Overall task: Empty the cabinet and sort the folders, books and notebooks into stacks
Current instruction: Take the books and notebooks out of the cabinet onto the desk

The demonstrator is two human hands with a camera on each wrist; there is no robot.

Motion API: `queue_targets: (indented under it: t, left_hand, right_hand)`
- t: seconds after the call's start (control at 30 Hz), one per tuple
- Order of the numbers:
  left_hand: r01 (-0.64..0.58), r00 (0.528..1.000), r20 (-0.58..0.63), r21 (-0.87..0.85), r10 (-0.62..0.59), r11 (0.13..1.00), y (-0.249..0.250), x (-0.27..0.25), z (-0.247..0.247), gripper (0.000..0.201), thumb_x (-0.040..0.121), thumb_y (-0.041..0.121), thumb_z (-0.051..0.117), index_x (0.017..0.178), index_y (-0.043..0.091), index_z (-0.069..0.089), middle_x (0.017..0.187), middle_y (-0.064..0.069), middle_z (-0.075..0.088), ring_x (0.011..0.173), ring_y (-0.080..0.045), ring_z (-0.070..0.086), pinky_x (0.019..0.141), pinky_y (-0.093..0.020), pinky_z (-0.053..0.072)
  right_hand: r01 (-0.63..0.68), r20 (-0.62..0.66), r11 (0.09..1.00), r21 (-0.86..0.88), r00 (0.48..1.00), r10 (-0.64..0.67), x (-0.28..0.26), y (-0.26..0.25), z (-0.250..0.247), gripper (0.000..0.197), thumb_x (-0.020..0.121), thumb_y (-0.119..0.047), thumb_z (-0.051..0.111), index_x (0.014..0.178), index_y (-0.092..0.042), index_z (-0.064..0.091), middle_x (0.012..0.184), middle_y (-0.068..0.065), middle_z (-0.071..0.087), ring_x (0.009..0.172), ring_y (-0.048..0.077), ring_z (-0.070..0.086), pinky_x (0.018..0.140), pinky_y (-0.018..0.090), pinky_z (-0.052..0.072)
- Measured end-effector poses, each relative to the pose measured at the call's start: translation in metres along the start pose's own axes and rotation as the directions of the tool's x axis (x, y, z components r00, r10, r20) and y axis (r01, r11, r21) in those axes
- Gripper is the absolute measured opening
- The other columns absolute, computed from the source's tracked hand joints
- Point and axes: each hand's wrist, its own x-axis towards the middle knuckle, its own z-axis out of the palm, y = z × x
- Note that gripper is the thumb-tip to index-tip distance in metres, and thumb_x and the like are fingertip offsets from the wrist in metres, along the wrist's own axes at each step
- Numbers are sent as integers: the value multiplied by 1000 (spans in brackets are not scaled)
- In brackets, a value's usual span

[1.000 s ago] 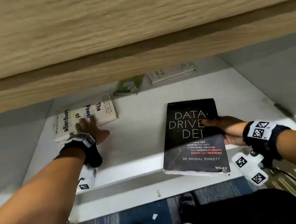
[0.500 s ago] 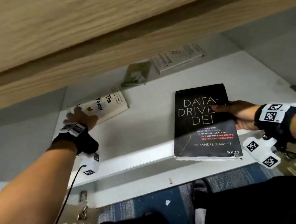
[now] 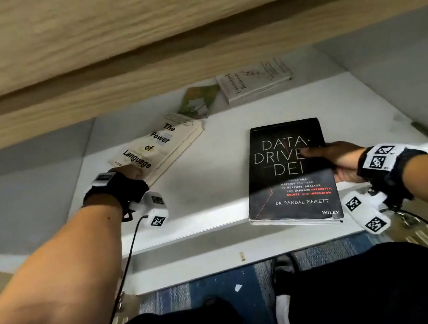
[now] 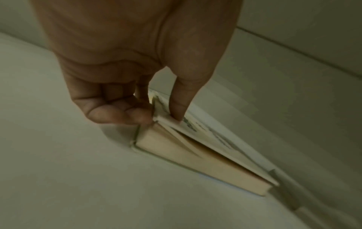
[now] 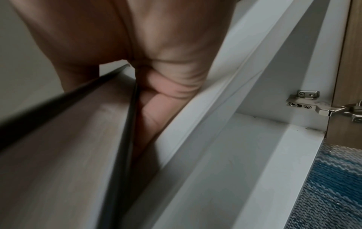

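Crouching at the open cabinet, a person has both hands on the white shelf.

Left hand: pinching the near corner of the cream book, thumb on the cover, curled fingers under its edge. Left wrist view shows the cover lifted a little off the page block at that corner, far end of the book resting on the shelf. Title reads "The Power of Language". Book lies at an angle toward the shelf's left side.

Right hand: gripping the right edge of the black book, thumb across the cover, fingers curled underneath per the right wrist view. Cover reads "Data-Driven DEI". Its near end overhangs the shelf's front edge.

Back of the shelf: 1 white book lying flat, 1 green booklet just left of it and just behind the cream book's far end.

Below the shelf: blue patterned carpet. Metal hinge on the cabinet side wall, lower than the shelf, on its right.
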Motion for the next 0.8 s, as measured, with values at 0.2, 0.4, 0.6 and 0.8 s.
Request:
queue_targets:
  t: [0.2,0.4,0.6,0.8]
  left_hand:
    - [159,985,164,-696,-60,700,52,-47,8,24,99,21,49,80,7,56,57,-3,63,45,-15,58,31,-9,36]
    - [269,950,306,-707,-60,654,79,-83,40,27,92,22,62,70,7,55,35,-1,55,30,-14,54,36,-17,41]
    - [271,958,55,-496,-282,825,47,-54,8,62,69,54,64,103,3,63,84,-17,67,81,-32,67,66,-29,46]
    - [-7,988,152,-115,25,993,51,-56,9,88,58,17,62,133,57,40,102,-6,62,69,-27,67,55,-32,55]
  right_hand:
    - [-4,10,1000,6,1000,4,-5,-2,2,44,85,-24,69,124,-8,60,110,14,72,97,30,69,79,45,57]
    - [20,-14,1000,-4,1000,-20,-9,-1,4,38,86,-24,69,120,-9,62,107,13,72,74,21,73,69,38,60]
    - [15,-30,1000,-6,999,-15,-14,-6,6,36,85,-23,71,117,-9,62,106,13,73,79,24,71,69,39,60]
    - [9,-29,1000,-5,1000,-9,-13,-5,6,33,85,-23,70,114,-9,63,105,13,73,74,23,72,66,38,61]
